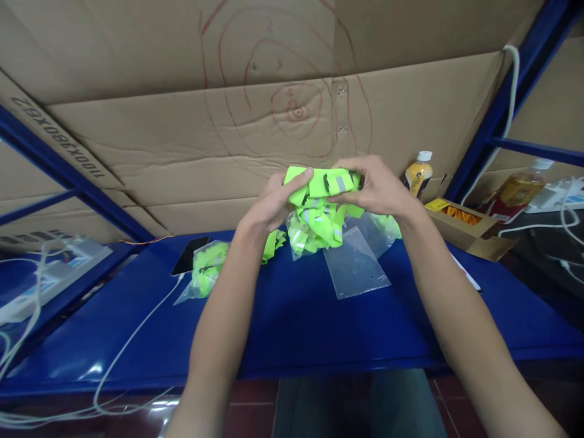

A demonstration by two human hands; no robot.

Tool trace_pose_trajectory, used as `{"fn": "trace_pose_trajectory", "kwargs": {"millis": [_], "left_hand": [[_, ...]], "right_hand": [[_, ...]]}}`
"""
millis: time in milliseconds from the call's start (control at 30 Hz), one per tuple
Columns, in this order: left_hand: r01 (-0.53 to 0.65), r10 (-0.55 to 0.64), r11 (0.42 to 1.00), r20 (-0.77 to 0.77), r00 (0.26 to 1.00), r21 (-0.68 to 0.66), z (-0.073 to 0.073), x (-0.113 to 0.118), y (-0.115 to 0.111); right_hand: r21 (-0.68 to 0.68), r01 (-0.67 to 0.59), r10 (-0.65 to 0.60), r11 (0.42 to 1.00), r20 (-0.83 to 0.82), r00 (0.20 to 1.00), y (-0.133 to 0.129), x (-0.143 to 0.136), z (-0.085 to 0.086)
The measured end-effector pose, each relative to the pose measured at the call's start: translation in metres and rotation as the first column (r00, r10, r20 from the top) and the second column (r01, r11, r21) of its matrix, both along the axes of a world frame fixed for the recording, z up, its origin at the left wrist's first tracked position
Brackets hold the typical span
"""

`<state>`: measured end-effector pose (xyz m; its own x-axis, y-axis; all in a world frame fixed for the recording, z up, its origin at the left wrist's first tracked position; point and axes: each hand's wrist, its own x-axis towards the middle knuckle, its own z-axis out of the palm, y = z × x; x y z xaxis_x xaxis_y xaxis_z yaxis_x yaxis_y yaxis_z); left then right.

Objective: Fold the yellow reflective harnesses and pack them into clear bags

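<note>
Between both hands, raised over the blue shelf top, is a folded neon-yellow reflective strap [318,184] with grey stripes and a black buckle. My left hand [272,202] grips its left end, thumb on top. My right hand [371,185] pinches the right end between thumb and fingers. Beneath the hands lies a heap of similar neon straps [319,228], partly in clear plastic. A flat clear plastic bag [356,264] rests just in front of the heap. More bagged neon straps [207,267] lie left of my left forearm, and another bagged bundle [387,225] sits partly behind my right wrist.
A dark phone [189,255] with a white cable lies at the left. Power strips [55,274] and cables are at the far left. On the right stand a drink bottle [417,173] and an open cardboard box [469,228]. A cardboard wall [182,134] closes the back.
</note>
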<state>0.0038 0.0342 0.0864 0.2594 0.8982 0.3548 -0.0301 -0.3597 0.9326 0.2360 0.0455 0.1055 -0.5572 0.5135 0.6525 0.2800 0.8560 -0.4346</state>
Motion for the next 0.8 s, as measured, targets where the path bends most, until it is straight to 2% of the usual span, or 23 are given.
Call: {"fn": "trace_pose_trajectory", "kwargs": {"millis": [167, 267, 333, 400, 467, 533, 600, 700, 800], "left_hand": [[0.041, -0.030, 0.981, 0.064, 0.998, -0.190, 0.012, -0.007, -0.006], [0.014, -0.008, 0.976, 0.028, 1.000, -0.217, 0.013, -0.015, -0.007], [-0.015, 0.012, 0.979, -0.015, 1.000, -0.201, 0.012, -0.019, -0.006], [-0.054, 0.045, 0.992, -0.075, 0.996, -0.112, 0.011, -0.022, -0.005], [-0.077, 0.088, 0.994, -0.168, 0.982, 0.073, 0.012, -0.023, -0.006], [-0.044, 0.128, 0.956, -0.274, 0.953, 0.292, 0.013, -0.022, -0.007], [0.045, 0.133, 0.900, -0.372, 0.919, 0.433, 0.015, -0.019, -0.011], [0.170, 0.103, 0.847, -0.470, 0.877, 0.503, 0.016, -0.012, -0.018], [0.185, 0.121, 0.819, -0.479, 0.869, 0.543, 0.016, -0.004, -0.024]], "right_hand": [[0.242, 0.040, -0.048, 0.969, 0.024, 0.999, 0.009, -0.014, -0.019], [0.320, 0.048, -0.058, 0.946, 0.019, 0.998, 0.014, -0.023, -0.031], [0.314, 0.054, -0.074, 0.948, 0.053, 0.996, 0.012, -0.025, -0.031], [0.277, 0.022, -0.058, 0.961, 0.123, 0.991, 0.008, -0.025, -0.026], [0.217, -0.028, -0.015, 0.976, 0.193, 0.981, 0.002, -0.022, -0.016], [0.146, -0.037, 0.001, 0.989, 0.236, 0.972, -0.003, -0.017, -0.008], [0.066, 0.011, -0.029, 0.998, 0.272, 0.962, -0.005, -0.011, -0.004], [-0.070, 0.078, -0.051, 0.995, 0.328, 0.943, -0.004, -0.003, -0.002], [-0.256, 0.020, 0.062, 0.967, 0.308, 0.949, -0.002, 0.004, 0.000]]}}
